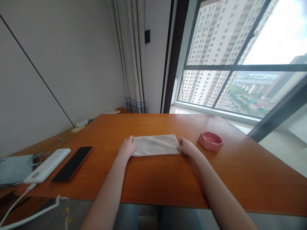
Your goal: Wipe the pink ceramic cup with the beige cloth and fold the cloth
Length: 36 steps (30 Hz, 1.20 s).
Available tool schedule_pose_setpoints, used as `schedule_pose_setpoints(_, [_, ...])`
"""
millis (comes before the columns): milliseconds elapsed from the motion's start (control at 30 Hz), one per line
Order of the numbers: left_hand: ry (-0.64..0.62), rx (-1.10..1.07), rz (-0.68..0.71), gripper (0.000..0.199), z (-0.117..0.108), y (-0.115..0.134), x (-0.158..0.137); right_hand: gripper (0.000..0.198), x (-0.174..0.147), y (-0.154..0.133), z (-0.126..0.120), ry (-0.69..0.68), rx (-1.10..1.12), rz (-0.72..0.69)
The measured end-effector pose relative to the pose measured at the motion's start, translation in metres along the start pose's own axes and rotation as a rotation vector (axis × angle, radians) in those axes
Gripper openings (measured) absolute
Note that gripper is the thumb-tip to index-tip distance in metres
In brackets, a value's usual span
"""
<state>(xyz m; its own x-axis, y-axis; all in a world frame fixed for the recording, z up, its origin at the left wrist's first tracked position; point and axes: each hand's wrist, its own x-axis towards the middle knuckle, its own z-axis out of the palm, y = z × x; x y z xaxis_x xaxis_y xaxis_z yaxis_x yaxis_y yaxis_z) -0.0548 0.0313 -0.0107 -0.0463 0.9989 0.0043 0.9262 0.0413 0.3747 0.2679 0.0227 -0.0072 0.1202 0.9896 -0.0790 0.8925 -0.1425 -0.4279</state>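
Observation:
A folded off-white cloth [155, 145] lies as a long flat strip on the wooden table, its length running left to right. My left hand [127, 147] grips its left end, the thumb on top near the edge. At the opposite end, my right hand [185, 146] pinches the lower right corner between thumb and fingers. The undersides of both ends are hidden by my fingers. Just beyond my right hand sits a pink angular bowl [211, 141], apart from it.
On the left of the table [158, 182] lie a black phone [72, 164] and a white power bank [48, 165] with a cable plugged in. A grey-blue pouch [15, 169] rests further left. A power strip [82, 123] is by the wall, and a window stands behind at right.

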Motion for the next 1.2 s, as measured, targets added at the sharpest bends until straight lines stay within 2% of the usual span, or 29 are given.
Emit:
schedule_pose_setpoints(67, [-0.001, 0.040, -0.040, 0.072, -0.002, 0.003, -0.003, 0.017, -0.003, -0.008, 0.002, 0.120, -0.012, -0.083])
schedule_pose_setpoints(133, [-0.017, 0.052, -0.045, 0.075, -0.003, 0.007, -0.004, 0.021, -0.009, -0.022, 0.008, 0.234, 0.018, -0.238])
schedule_pose_setpoints(167, [-0.024, 0.055, -0.041, 0.075, -0.003, 0.008, -0.005, 0.027, -0.012, -0.029, 0.014, 0.249, 0.041, -0.326])
schedule_pose_setpoints(233, [-0.040, 0.054, -0.047, 0.071, -0.003, 0.010, -0.006, 0.043, -0.020, -0.044, 0.028, 0.177, 0.042, -0.472])
schedule_pose_setpoints(300, [-0.057, 0.044, -0.081, 0.060, -0.001, 0.010, -0.006, 0.055, -0.026, -0.056, 0.043, 0.045, -0.040, -0.536])
schedule_pose_setpoints(400, [-0.092, 0.004, -0.060, 0.037, 0.003, 0.008, -0.004, 0.064, -0.030, -0.063, 0.058, -0.090, -0.170, -0.514])
schedule_pose_setpoints(567, [-0.075, -0.036, 0.041, 0.022, 0.009, 0.007, 0.000, 0.065, -0.028, -0.061, 0.059, -0.116, -0.190, -0.455])
schedule_pose_setpoints(733, [-0.045, -0.086, 0.014, 0.017, 0.006, 0.003, 0.003, 0.067, -0.024, -0.053, 0.053, -0.055, -0.224, -0.157])
schedule_pose_setpoints(833, [-0.016, -0.073, -0.031, 0.013, 0.003, -0.002, 0.004, 0.070, -0.023, -0.050, 0.054, -0.038, -0.214, -0.054])
schedule_pose_setpoints(933, [0.049, -0.138, -0.063, 0.015, -0.003, -0.002, 0.005, 0.071, -0.023, -0.051, 0.057, -0.045, -0.190, -0.092])
schedule_pose_setpoints(1033, [0.188, -0.325, -0.070, 0.027, -0.008, 0.002, 0.005, 0.071, -0.024, -0.054, 0.060, -0.059, -0.168, -0.133])
schedule_pose_setpoints(1133, [0.308, -0.515, -0.012, 0.036, -0.009, 0.010, 0.004, 0.072, -0.027, -0.057, 0.060, -0.048, -0.146, -0.138])
schedule_pose_setpoints(1200, [0.334, -0.647, 0.055, 0.036, -0.006, 0.019, 0.001, 0.069, -0.028, -0.060, 0.059, -0.006, -0.112, -0.169])
